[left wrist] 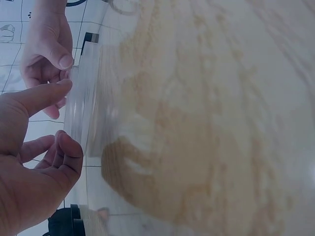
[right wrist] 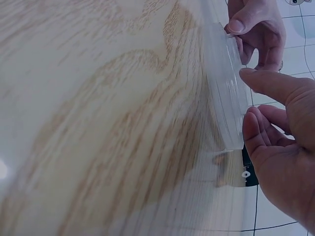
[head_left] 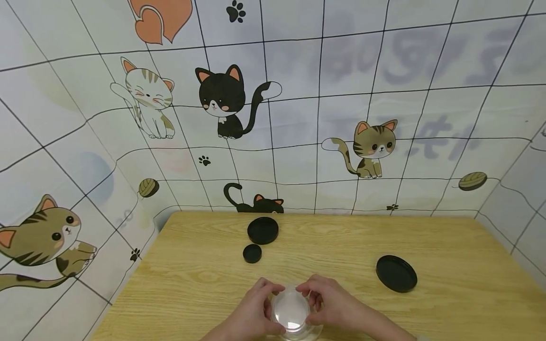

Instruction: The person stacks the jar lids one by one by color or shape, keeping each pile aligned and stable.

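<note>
Near the front edge of the wooden table, two clear round containers sit stacked. The smaller one [head_left: 291, 308] is on top, and part of a wider clear container [head_left: 314, 333] shows beneath it. My left hand [head_left: 257, 310] grips the small container's left side, thumb in front and forefinger behind. On its right side my right hand [head_left: 334, 303] holds it the same way with curled fingers. Both wrist views show the clear stacked walls [left wrist: 91, 105] side-on, low over the table. The small container looks empty, though glare on it hides detail.
At the back left lie a large black round lid [head_left: 262, 230] and a small black round lid [head_left: 252, 253]. Another large black lid [head_left: 396, 273] is at the right. Behind the table [head_left: 192, 270] hangs a white cloth [head_left: 294, 132] with printed cats.
</note>
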The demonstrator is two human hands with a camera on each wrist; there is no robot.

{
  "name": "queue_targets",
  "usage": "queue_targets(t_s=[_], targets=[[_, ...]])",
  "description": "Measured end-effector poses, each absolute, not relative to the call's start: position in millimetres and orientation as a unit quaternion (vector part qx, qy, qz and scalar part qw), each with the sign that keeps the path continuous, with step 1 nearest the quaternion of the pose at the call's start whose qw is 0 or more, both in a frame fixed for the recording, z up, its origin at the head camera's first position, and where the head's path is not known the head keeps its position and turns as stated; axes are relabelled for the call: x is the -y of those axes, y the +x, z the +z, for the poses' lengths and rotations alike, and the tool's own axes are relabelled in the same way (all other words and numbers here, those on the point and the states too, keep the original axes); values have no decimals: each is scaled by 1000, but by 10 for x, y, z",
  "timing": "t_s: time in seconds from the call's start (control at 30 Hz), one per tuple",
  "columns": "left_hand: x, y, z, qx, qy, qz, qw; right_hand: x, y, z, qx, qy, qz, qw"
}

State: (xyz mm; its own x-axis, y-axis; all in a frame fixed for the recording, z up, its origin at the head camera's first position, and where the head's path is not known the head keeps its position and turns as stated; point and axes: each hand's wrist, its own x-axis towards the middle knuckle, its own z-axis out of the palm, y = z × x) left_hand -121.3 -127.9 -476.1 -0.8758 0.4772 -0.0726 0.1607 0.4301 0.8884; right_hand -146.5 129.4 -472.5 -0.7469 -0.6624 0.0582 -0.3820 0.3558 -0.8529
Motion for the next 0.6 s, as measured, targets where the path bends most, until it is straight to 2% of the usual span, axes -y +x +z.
queue_targets(t_s=[0.13,0.37,0.6], targets=[[1283,-1208,-4764,-824,186,507,168,-1303,-1456,-4720,-810,-318,-469,154],[1339,-1269,-4732,-834,209,496,120,-1328,-1512,-4670,-813,-303,-478,136],[1440,-1464,-4598,-833,222,500,87,-1302,-1784,-4608,-822,-310,-464,114]])
